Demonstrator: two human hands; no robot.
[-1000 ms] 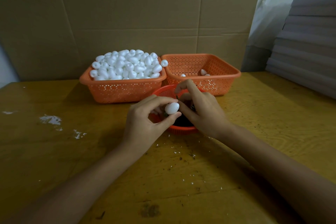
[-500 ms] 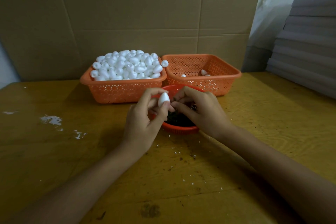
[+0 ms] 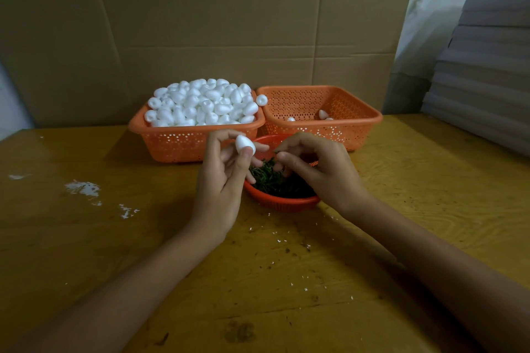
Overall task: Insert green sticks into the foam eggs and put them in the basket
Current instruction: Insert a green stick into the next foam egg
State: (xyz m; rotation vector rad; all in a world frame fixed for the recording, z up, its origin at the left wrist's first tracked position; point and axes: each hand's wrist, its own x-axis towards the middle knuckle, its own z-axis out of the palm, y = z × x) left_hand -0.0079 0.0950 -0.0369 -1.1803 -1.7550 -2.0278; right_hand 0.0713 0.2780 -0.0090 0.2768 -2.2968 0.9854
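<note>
Pinching foam egg (image 3: 245, 145), left hand (image 3: 220, 180); right hand (image 3: 319, 172) pinching green stick (image 3: 276, 151) over red bowl (image 3: 282, 204).

Dim, soft-shadowed, sharp centre, wide-angle bowing at edges.

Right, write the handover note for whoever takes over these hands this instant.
Left hand: pinches one foam egg, raised over the red bowl.
Right hand: thumb and finger pinched together above the green sticks in that bowl; whether they hold a stick is too small to tell.
Left basket: heaped with spare eggs. Right basket: holds a few eggs.
Done: apparently those few. Left: stick the held egg, drop it in the right basket, repeat through the heap.
</note>
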